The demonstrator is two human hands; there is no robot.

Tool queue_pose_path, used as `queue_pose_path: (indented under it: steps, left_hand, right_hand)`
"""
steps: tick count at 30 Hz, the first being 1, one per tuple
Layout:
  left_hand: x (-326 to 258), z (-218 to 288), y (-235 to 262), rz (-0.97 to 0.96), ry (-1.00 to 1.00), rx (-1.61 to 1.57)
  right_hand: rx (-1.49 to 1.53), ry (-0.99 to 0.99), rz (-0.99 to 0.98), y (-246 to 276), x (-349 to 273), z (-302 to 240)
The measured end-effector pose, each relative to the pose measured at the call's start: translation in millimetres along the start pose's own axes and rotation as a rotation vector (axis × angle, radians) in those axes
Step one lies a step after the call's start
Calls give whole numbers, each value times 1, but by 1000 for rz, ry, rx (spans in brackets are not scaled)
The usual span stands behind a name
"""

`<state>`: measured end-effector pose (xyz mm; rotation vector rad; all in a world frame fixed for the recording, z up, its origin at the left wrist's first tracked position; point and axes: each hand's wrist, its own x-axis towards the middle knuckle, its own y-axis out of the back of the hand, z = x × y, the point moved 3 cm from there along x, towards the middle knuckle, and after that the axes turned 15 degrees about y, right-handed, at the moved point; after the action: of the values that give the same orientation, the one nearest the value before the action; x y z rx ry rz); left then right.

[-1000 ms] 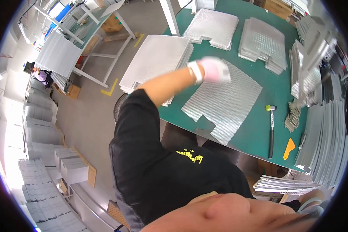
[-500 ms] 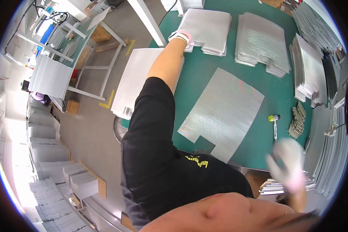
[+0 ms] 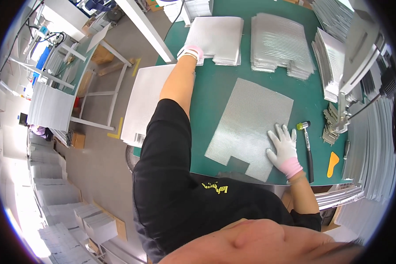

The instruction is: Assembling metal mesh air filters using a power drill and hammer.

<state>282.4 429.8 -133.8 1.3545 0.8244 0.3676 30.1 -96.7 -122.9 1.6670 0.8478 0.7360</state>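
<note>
In a white glove with a pink cuff, my right hand lies flat, fingers spread, on the right edge of a silvery textured sheet. The sheet is flat on the green table and has a notch in its near edge. My left arm reaches far forward, and my gloved left hand is at the near left corner of a stack of similar notched sheets. Its fingers are mostly hidden, so I cannot tell whether it grips a sheet. Right of my right hand lies a hammer with a yellow-green head and black handle.
A second stack of silvery sheets stands at the far right. A white stack lies under my left arm. On the right are a yellow scraper, small metal pieces and upright sheets. A white post rises at the far left.
My right hand has come in from the lower right and now rests on the single sheet. My left hand stays at the stack's corner. The view has shifted a little.
</note>
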Motion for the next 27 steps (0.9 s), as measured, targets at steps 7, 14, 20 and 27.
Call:
queue_pose_path:
  steps: [7,14,20,27]
  left_hand:
    - [-24,8,25,5,-17,-81]
    - [-58,-14,71,571,-149,4]
    - [-165,-16,123,866,-341,70]
    - [-375,-50,114,1253,-678,157]
  right_hand:
    - [-11,34,0,-3,-8,17]
    - [-8,126,34,0,-2,18]
    - [36,208,37,7,5,15]
    - [-31,378,-158,26,28,8]
